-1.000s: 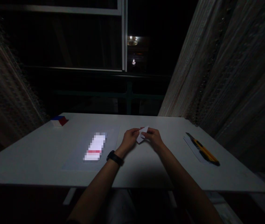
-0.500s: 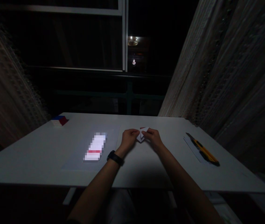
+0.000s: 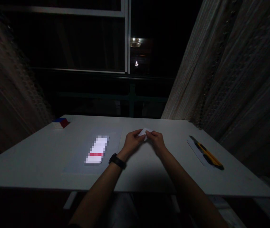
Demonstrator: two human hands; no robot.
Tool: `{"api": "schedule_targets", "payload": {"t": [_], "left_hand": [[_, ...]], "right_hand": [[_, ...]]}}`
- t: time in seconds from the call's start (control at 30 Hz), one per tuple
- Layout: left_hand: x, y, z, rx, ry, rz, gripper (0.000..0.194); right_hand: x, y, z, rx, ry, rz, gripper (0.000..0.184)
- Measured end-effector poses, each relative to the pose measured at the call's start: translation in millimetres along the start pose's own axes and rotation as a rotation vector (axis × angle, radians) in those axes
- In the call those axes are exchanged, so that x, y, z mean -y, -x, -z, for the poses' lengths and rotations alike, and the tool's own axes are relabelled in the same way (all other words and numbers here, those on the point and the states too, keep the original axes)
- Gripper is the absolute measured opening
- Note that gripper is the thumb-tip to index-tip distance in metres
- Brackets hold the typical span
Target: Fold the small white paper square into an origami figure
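- I'm seeing block (image 3: pixel 60 123) sitting L of phone (image 3: pixel 97 150), prob. parked clear.
- L hand (image 3: pixel 132 141) is pinching white paper (image 3: pixel 145 130) R of phone, prob. steadying it.
- R hand (image 3: pixel 157 140) is pinching paper's R side, prob. for control.
- Cutter (image 3: pixel 208 152) is lying farthest R of phone, prob. for safety.

White paper (image 3: pixel 144 130) partly hidden by the fingers (image 3: pixel 150 135), phone screen (image 3: pixel 98 149) blurred into blocks

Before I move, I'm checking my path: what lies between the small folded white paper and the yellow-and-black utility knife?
In the head view: the bare right hand holding the paper, white tabletop, then a flat white strip along the knife.
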State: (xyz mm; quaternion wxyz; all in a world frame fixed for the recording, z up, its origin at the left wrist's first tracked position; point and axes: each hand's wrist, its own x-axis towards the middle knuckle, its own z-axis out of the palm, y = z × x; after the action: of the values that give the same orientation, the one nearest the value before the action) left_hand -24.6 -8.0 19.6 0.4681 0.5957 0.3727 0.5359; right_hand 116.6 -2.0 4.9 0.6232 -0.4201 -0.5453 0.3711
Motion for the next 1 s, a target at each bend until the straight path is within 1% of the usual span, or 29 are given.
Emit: {"api": "schedule_targets", "payload": {"t": [0.13,0.23,0.33,0.43,0.57,0.63,0.7,0.77,0.87,0.93,1.0], "left_hand": [[1.1,-1.7,0.5,-0.044,0.078,-0.018,0.041],[2.2,-2.5,1.2,-0.041,0.139,-0.012,0.041],[2.7,-2.7,1.9,-0.04,0.166,0.0,0.04],[2.9,-3.4,2.6,-0.052,0.147,-0.018,0.039],[3.0,-4.4,3.7,-0.082,0.089,-0.051,0.037],[2.8,-4.5,4.3,-0.092,0.068,-0.064,0.036],[2.8,-4.2,4.8,-0.101,0.051,-0.071,0.035],[3.0,-3.9,4.9,-0.106,0.046,-0.068,0.034],[4.2,-3.4,4.5,-0.074,0.063,-0.053,0.032],[4.8,-3.2,4.2,-0.04,0.061,-0.046,0.031],[4.7,-2.9,4.2,-0.026,0.039,-0.043,0.031]], "right_hand": [[2.5,1.8,-0.9,0.007,-0.007,0.014,0.028],[3.6,2.8,-1.0,0.014,-0.019,-0.003,0.029],[4.8,3.6,-1.5,-0.056,-0.058,0.019,0.027],[7.2,5.3,-2.8,-0.117,-0.134,0.031,0.035],[11.7,8.0,-3.2,-0.06,-0.188,0.023,0.045],[13.1,8.3,-2.5,-0.037,-0.205,0.038,0.042],[13.4,7.7,-1.8,-0.046,-0.192,0.05,0.037],[12.7,6.7,-1.4,-0.059,-0.162,0.051,0.036],[10.2,4.8,-1.6,-0.038,-0.123,0.046,0.041],[8.2,3.4,-1.5,-0.027,-0.103,0.04,0.041],[6.9,2.1,-1.1,-0.044,-0.084,0.027,0.039]]}}
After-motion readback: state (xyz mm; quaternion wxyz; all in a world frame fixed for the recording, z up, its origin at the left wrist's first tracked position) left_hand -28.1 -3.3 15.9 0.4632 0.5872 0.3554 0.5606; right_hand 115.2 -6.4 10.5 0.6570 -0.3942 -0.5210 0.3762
